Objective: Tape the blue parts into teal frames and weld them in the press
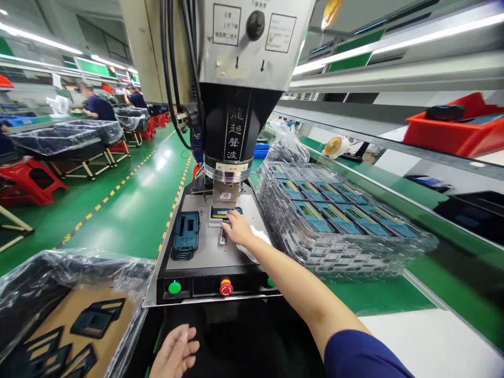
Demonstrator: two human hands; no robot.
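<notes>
My right hand [239, 229] reaches to a white fixture under the press head, its fingers stretched out and touching the near right side of a dark blue plastic panel [220, 214] that lies there. The metal horn [225, 196] of the ultrasonic press hangs just above this panel and hides part of it. My left hand [178, 350] is held low in front of the machine, fingers loosely bent and apart, with nothing in it. Left of the fixture, a stack of dark blue plastic frames [186, 235] lies on the press's metal plate [208, 257].
The machine's front holds a red emergency button [226, 287] and a green button [174, 287]. At right, stacked clear trays [315, 249] carry similar panels. A plastic-lined bin [134, 283] with loose frames [94, 320] stands at lower left. A white cloth [255, 242] lies beneath my right forearm.
</notes>
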